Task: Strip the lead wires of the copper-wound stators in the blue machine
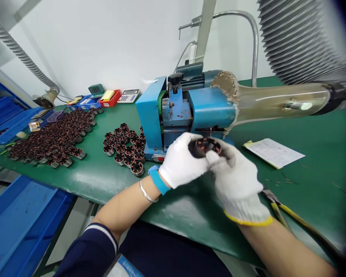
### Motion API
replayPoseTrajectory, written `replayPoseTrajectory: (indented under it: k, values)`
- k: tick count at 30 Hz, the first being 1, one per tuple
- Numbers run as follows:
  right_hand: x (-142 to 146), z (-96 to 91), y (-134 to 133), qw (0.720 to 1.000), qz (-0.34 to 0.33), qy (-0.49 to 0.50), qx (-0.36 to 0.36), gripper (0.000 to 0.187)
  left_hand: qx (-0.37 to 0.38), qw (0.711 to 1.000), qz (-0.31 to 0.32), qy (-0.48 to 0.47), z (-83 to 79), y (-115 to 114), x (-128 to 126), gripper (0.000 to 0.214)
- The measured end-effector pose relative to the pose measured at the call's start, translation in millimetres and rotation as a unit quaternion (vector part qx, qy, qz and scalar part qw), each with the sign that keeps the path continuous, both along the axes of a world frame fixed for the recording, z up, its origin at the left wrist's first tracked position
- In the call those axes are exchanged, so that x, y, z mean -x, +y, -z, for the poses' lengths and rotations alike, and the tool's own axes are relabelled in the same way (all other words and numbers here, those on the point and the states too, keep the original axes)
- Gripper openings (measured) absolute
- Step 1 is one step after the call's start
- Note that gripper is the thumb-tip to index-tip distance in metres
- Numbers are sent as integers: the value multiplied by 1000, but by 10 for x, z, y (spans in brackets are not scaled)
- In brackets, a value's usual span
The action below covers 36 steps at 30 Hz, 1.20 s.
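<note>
Both of my hands wear white work gloves and grip one motor stator (208, 146), a round metal ring with copper windings and black insulation. My left hand (184, 159) closes on its left side. Fingers of my right hand (233, 169) wrap the right side, with the thumb across the near edge. The stator is held just in front of the blue machine (175, 111), below its housing; whether it touches the machine I cannot tell. To the left of my left hand, a small group of stators (129, 151) stands on the green table (95, 173).
A large pile of stators (54, 134) covers the table's left part. Behind it are a red bin (111, 100) and a calculator (128, 96). Pliers (279, 206) lie beside my right wrist, and papers (273, 152) lie farther right. A clear duct (279, 102) joins the machine.
</note>
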State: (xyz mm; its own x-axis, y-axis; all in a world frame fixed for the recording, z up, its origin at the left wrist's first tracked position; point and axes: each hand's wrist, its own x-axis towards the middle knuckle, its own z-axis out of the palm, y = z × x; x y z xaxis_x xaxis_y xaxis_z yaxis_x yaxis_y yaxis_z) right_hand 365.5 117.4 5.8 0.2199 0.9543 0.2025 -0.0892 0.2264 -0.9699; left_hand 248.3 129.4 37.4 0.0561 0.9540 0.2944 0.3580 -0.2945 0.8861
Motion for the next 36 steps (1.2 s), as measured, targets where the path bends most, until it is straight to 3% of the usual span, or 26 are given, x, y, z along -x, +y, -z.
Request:
replayPoseTrajectory:
  k: [3,5,8,11,13,15,17,19,26,30,32,34,36]
  values:
    - [23,65,-119,997,-26,-46,-64,48,-21,998,47,-39,126,-105,134,62]
    - [12,92,-156,985,-45,-127,-109,44,-12,996,66,-63,194,-144,206,65]
    - [-45,85,-147,950,-57,-249,-181,45,44,990,74,-115,228,-170,267,67]
    - [-98,53,-95,910,-65,-339,-229,62,108,977,78,-166,205,-177,309,60]
    - [-109,47,-55,888,-59,-390,-234,66,152,959,108,-214,188,-175,341,61]
    - [-102,60,-23,876,-45,-421,-233,59,201,925,155,-283,186,-167,371,70]
    - [-90,80,-9,870,-31,-433,-233,50,237,888,193,-344,196,-154,395,77]
    - [-81,92,-12,870,-35,-426,-247,45,244,870,208,-374,212,-140,409,80]
    - [-112,68,-13,846,-21,-448,-288,42,221,883,209,-358,276,-113,398,91]
    - [-158,69,7,828,-14,-467,-312,37,221,905,182,-314,277,-123,374,84]
    - [-167,48,-19,845,-29,-437,-308,33,236,911,178,-286,254,-128,366,76]
    - [-172,-1,-51,910,-22,-335,-243,26,252,917,173,-255,232,-130,362,71]
    - [-199,-70,-50,977,24,-171,-125,21,250,932,156,-212,228,-129,356,69]
